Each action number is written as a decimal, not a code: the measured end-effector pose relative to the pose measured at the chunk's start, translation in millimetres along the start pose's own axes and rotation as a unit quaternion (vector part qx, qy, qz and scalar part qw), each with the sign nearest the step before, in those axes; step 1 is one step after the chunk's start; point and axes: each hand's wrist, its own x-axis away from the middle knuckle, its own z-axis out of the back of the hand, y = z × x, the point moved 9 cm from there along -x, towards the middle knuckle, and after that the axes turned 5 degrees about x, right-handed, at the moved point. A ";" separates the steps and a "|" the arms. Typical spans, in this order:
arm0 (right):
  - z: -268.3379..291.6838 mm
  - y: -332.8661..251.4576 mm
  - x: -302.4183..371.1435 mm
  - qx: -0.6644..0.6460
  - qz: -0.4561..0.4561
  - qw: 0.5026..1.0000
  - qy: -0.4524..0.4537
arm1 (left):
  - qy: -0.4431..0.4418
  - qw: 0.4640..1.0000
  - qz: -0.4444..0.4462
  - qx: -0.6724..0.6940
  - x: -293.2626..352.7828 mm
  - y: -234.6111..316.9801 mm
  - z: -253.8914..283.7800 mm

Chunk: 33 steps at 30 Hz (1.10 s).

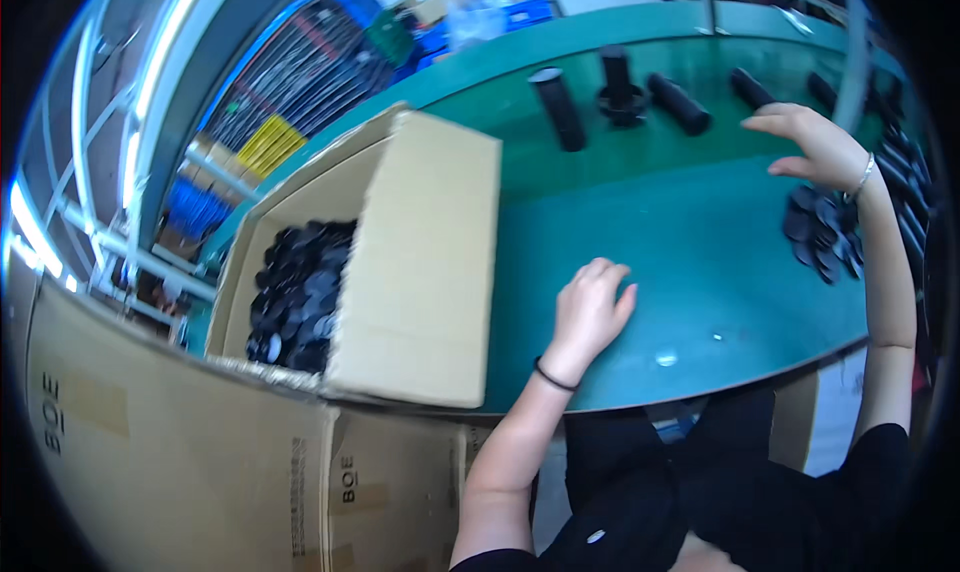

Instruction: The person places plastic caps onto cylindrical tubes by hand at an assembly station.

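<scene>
Leftward, open tan cardboard box [425,262].

Green table [700,262], tan cardboard box [425,262], black caps [300,292], black tubes [560,107].

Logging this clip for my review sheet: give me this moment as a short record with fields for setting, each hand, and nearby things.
setting: green flat worktop, seen from above
left hand: resting palm down on the worktop, fingers curled, holding nothing visible
right hand: stretched out above the worktop, open, near the black cylindrical tubes
pile: small black round caps lying under the right wrist
box: open brown cardboard box left of the left hand, filled with black round caps
tubes: some upright, some lying down
</scene>
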 end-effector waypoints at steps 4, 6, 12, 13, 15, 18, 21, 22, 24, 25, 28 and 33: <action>75.9 -215.7 -117.3 -0.121 0.387 0.905 0.133 | 0.033 0.995 0.017 0.088 -7.1 -34.0 8.4; 87.7 -298.1 -171.0 -0.158 0.460 0.862 0.147 | 0.067 0.995 -0.016 0.069 -6.2 -44.9 2.4; -50.1 -463.5 -269.1 0.029 0.414 0.829 -0.374 | 0.049 0.997 0.008 0.055 -3.6 -68.3 4.2; -75.8 -470.0 -266.7 0.059 0.388 0.811 -0.433 | 0.069 0.997 -0.008 0.022 -1.5 -80.2 -12.5; -78.8 -505.2 -231.1 -0.002 0.496 0.784 -0.374 | 0.122 0.991 -0.023 -0.040 2.2 -99.7 -23.0; -71.5 -495.5 -240.0 -0.012 0.472 0.801 -0.368 | 0.150 0.987 -0.050 0.025 -4.3 -82.0 -3.2; -60.5 -477.5 -245.1 -0.043 0.455 0.814 -0.358 | 0.182 0.975 -0.064 0.114 -1.9 -52.9 32.2; -58.8 -479.2 -244.9 -0.055 0.454 0.816 -0.355 | 0.194 0.969 -0.062 0.141 1.7 -49.0 43.3; -52.3 -470.7 -249.2 -0.081 0.452 0.817 -0.349 | 0.202 0.963 -0.056 0.171 5.6 -49.8 48.3; -48.9 -478.8 -251.0 -0.094 0.455 0.815 -0.345 | 0.176 0.972 -0.040 0.148 4.9 -54.9 44.1; -43.6 -489.8 -246.9 -0.133 0.462 0.810 -0.335 | 0.120 0.987 -0.003 0.103 2.2 -68.2 29.6; -27.6 -491.0 -243.2 -0.195 0.478 0.797 -0.315 | 0.091 0.991 0.033 0.094 -1.8 -81.3 19.0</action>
